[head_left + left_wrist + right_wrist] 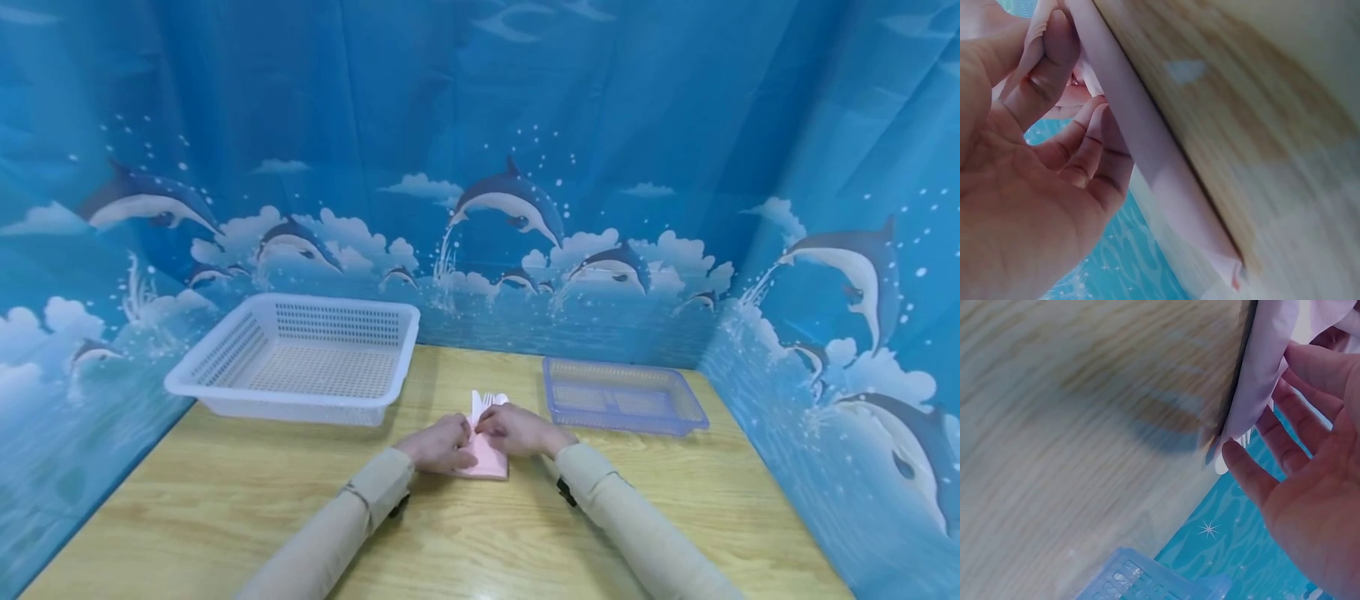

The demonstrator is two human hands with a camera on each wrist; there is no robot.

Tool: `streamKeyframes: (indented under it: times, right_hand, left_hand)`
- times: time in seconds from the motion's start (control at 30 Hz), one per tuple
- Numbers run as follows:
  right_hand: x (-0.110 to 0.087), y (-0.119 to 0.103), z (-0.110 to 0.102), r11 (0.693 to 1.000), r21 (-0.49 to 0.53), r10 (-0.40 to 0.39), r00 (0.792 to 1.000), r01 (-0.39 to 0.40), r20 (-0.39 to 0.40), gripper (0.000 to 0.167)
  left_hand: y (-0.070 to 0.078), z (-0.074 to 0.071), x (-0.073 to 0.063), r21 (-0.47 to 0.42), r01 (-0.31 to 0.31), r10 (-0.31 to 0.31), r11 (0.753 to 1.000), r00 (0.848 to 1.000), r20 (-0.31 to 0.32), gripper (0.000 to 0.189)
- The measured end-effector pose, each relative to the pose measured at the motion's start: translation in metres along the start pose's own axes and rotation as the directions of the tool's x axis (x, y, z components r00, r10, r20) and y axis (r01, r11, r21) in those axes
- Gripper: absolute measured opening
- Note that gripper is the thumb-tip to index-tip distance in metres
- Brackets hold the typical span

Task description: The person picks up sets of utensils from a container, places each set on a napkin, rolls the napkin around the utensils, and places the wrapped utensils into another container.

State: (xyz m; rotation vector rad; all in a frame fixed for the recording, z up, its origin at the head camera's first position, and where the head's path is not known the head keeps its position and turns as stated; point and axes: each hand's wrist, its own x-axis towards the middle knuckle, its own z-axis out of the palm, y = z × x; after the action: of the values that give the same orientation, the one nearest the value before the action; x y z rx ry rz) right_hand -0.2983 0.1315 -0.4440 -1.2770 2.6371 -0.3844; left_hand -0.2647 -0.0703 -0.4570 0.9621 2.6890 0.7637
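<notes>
Both hands met at the middle of the wooden table [225,500], over a pink napkin [487,457] that lay flat on the wood near the front edge; the left hand [438,443] and the right hand [517,430] covered most of it, so only its near right corner and a strip between the knuckles showed from the head view; white plastic cutlery [486,401], a fork's tines and what looked like a knife tip, stuck out past the fingers at the far end, the rest hidden inside the fold; in the left wrist view the left fingers [1054,56] curled round and pinched a fold of the napkin [1160,169], its far end cut off by the frame; in the right wrist view the right fingers [1285,434] lay fairly straight against the napkin's edge [1260,375], the thumb out of sight, so a pinch could not be confirmed; both wrist views were blurred; a white perforated basket [300,358] stood far left, a clear blue tray [622,398] far right, both well apart from the napkin; no writing or label was legible anywhere
</notes>
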Motion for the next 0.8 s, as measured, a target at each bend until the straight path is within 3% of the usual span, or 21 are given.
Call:
streamKeyframes:
  times: [0.3,0.57,0.8]
  right_hand:
    - [-0.001,0.002,0.004,0.996,-0.055,-0.072,0.996,0.069,-0.06,0.029]
    - [-0.001,-0.009,0.011,0.974,-0.217,-0.098,0.983,0.063,-0.154,0.028]
    - [-0.004,-0.01,0.016,0.988,-0.15,-0.046,0.988,0.023,-0.149,0.028]
  left_hand:
    - [-0.003,-0.002,-0.001,-0.01,-0.024,0.024,1.0,0.999,0.025,0.023]
    - [-0.004,-0.002,0.001,-0.019,-0.035,0.036,0.999,0.999,0.032,0.024]
    - [-0.008,0.0,0.002,-0.033,-0.017,0.018,0.999,1.0,0.022,0.021]
